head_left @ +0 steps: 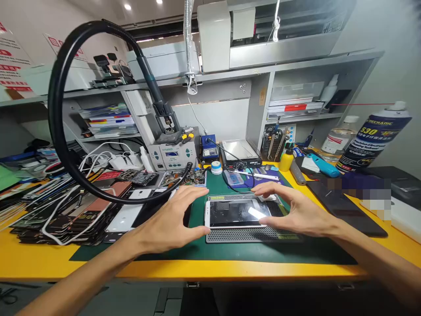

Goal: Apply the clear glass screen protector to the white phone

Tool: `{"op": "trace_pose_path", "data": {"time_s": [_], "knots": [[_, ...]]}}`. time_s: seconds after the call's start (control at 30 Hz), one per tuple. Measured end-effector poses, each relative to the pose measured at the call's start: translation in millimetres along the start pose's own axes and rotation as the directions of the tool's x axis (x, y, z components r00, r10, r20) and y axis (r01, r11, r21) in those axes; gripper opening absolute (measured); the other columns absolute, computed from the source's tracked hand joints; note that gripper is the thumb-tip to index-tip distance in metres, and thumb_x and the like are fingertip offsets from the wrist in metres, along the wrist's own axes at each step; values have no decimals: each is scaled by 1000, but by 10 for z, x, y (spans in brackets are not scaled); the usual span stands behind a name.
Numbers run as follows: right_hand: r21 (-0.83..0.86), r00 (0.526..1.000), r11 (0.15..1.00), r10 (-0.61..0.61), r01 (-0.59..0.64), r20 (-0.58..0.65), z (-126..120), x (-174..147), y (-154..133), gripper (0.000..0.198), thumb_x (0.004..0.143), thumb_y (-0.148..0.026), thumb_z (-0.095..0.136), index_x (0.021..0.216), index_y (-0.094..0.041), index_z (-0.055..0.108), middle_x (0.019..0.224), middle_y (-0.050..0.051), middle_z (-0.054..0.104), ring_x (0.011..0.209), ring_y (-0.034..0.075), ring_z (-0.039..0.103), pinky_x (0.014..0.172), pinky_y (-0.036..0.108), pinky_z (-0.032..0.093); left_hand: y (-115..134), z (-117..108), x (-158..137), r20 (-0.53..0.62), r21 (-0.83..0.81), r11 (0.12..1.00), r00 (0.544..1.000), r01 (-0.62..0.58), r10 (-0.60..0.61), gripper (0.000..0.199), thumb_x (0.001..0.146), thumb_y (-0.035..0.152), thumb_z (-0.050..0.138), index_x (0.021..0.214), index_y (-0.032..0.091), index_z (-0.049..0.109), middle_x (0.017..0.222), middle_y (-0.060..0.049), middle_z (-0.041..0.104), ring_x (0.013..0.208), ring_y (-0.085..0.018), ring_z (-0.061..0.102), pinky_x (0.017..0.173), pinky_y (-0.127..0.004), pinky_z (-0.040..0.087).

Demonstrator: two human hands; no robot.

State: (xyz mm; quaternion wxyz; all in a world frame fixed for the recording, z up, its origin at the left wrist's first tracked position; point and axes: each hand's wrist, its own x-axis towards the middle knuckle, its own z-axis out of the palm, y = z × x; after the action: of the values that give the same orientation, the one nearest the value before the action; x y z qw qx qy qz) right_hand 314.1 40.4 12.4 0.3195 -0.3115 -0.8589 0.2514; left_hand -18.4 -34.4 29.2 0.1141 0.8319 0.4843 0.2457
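A white-framed smartphone (pixel 237 213) lies screen up, long side across, on a grey perforated pad (pixel 243 235) in the middle of the green mat (pixel 171 253). White specks and a bright reflection show on its dark screen. My left hand (pixel 171 219) is at the phone's left end, thumb and fingers spread apart, the thumb tip close to the lower left corner. Over the right end, my right hand (pixel 296 210) is open in a wide C shape, its thumb tip at the phone's lower edge. Neither hand grips the phone; whether the thumbs touch it I cannot tell.
A black hose (pixel 55 109) loops from the hot air station (pixel 174 156) at the left. Piled phone parts (pixel 72 215) stand beyond my left hand. At right are a yellow bottle (pixel 286 160), a black tablet-like slab (pixel 345 208) and a large spray can (pixel 375 136).
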Motion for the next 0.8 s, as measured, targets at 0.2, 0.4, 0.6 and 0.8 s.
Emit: {"op": "trace_pose_path", "data": {"time_s": [0.2,0.4,0.6,0.8], "knots": [[-6,999,1000,22,-22,26,39,3,72,47,75,-41,83,115,-23,66,125,10,69,115,28,66,102,45,56,-126,142,127,107,19,1000,994,-13,11,69,82,42,76,144,24,50,142,-12,56,134,-31,50,117,-54,42],[21,999,999,41,-41,26,76,17,98,43,74,-40,85,109,-24,65,125,11,70,116,29,67,103,46,54,-218,168,143,124,17,1000,992,5,-7,66,84,43,74,143,26,49,141,-10,56,132,-31,51,115,-51,43],[11,998,999,36,-36,54,100,6,170,41,75,-40,85,107,-24,64,127,12,68,117,29,67,101,44,54,-301,236,124,110,7,999,993,43,-43,65,87,47,71,144,30,46,142,-8,54,132,-28,51,115,-48,43],[-43,996,999,-25,29,87,83,23,211,36,76,-34,83,105,-25,64,126,10,68,115,27,66,97,41,55,-348,282,103,102,20,999,993,50,-52,67,88,49,70,146,33,42,142,-7,53,131,-28,52,113,-46,44]]}}
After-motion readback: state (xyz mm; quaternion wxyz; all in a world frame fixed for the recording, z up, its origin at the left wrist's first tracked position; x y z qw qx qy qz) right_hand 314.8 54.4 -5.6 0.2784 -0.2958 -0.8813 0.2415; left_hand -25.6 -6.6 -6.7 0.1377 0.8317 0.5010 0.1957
